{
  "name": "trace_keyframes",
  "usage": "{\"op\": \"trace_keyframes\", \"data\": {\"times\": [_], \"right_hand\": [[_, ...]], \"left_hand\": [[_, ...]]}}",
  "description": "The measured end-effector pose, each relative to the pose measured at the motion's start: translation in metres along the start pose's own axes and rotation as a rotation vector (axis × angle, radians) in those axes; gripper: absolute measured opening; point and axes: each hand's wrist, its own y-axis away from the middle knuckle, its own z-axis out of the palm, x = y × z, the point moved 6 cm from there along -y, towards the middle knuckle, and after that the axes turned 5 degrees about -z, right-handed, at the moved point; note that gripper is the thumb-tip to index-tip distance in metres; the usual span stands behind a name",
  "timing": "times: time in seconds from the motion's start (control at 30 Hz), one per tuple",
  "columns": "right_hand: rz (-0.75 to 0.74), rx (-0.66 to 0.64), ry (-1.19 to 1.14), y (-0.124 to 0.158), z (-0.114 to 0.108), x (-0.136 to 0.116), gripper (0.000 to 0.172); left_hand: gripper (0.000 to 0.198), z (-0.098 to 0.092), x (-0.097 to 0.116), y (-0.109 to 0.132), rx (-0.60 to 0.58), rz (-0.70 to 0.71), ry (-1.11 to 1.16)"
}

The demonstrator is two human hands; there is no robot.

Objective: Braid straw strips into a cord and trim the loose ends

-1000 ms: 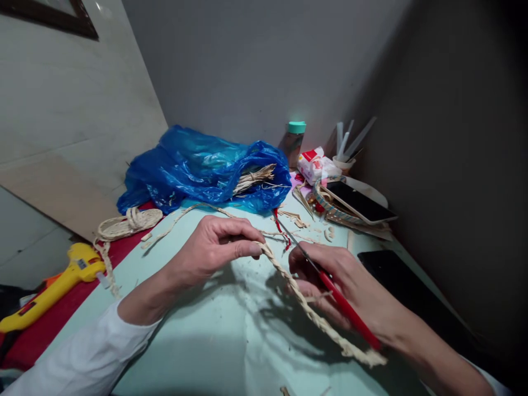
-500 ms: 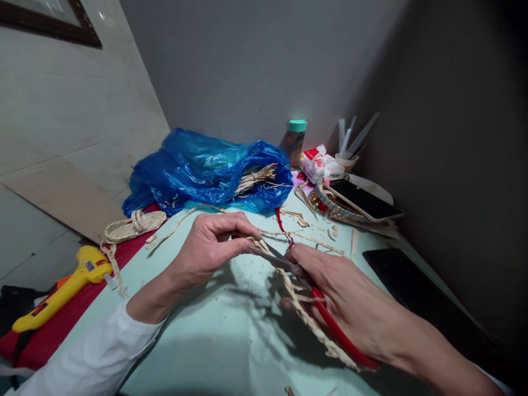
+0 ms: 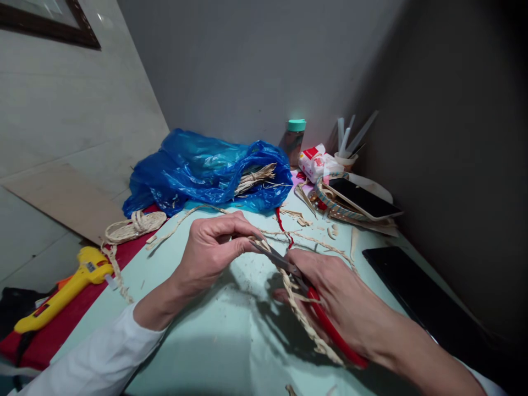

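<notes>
Pinched between the thumb and fingers of my left hand (image 3: 214, 242) is one end of a pale braided straw cord (image 3: 299, 311). The cord runs down to the right, below my other hand. My right hand (image 3: 334, 291) is closed around the red handles of a pair of scissors (image 3: 325, 324). Their blades point left and lie at the cord, close to my left fingertips, and look nearly closed. Whether they cut through a strand is too small to tell. Another thin twisted straw cord (image 3: 309, 236) lies on the table behind my hands.
A blue plastic bag (image 3: 198, 170) with a straw bundle (image 3: 256, 179) sits at the back. At left lie a yellow glue gun (image 3: 61, 291) and a coiled braid (image 3: 136, 226). To the right are a phone (image 3: 365, 195), a black flat device (image 3: 412, 291) and a lidded jar (image 3: 293, 143).
The scissor blades have come closer together, and the red handle has shifted slightly left. My left hand keeps its pinch on the cord.
</notes>
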Motion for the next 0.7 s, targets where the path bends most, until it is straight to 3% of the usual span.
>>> {"op": "trace_keyframes", "data": {"times": [0.17,0.7], "right_hand": [[-0.02,0.002,-0.01,0.0009,-0.0007,-0.0005,0.022],[-0.027,-0.017,-0.06,-0.0009,-0.0004,0.0011,0.022]], "left_hand": [[0.001,-0.0006,0.0015,-0.0003,0.007,0.009,-0.018],[0.022,0.0014,0.0006,0.0051,-0.011,0.003,-0.039]]}}
